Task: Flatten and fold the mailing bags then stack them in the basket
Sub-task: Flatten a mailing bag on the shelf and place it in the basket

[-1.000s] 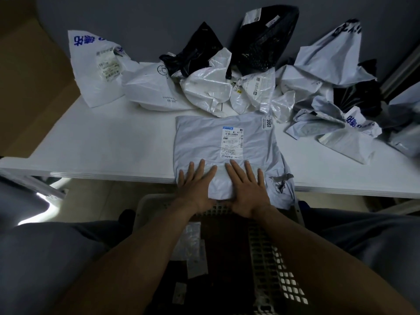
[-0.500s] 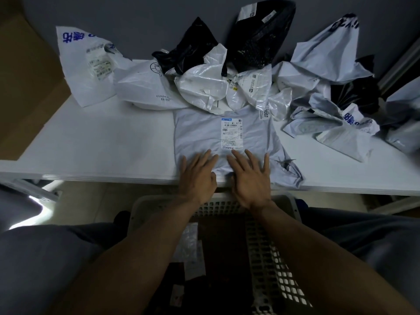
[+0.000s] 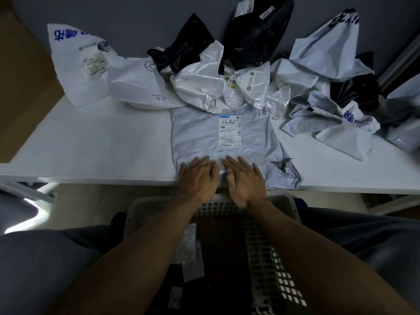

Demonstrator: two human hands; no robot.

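A grey mailing bag (image 3: pixel 200 135) with a white shipping label lies spread flat at the table's near edge, its torn right corner ragged. My left hand (image 3: pixel 197 178) and my right hand (image 3: pixel 244 179) press side by side on its near edge, fingers straight and flat. Below them, between my knees, stands a white lattice basket (image 3: pixel 270 253) with a dark interior and a few small paper scraps inside. Behind the flat bag lies a heap of crumpled white mailing bags (image 3: pixel 204 83), black ones (image 3: pixel 254 35) and grey ones (image 3: pixel 327 53).
The white table (image 3: pixel 102 146) has bare surface left of the flat bag. A white bag with blue print (image 3: pixel 77 64) leans at the back left. More grey bags (image 3: pixel 341 133) lie at the right. A dark wall rises behind the heap.
Both hands slid back toward me along the bag, from its lower middle to its near edge, staying flat. The bag now lies smoother.
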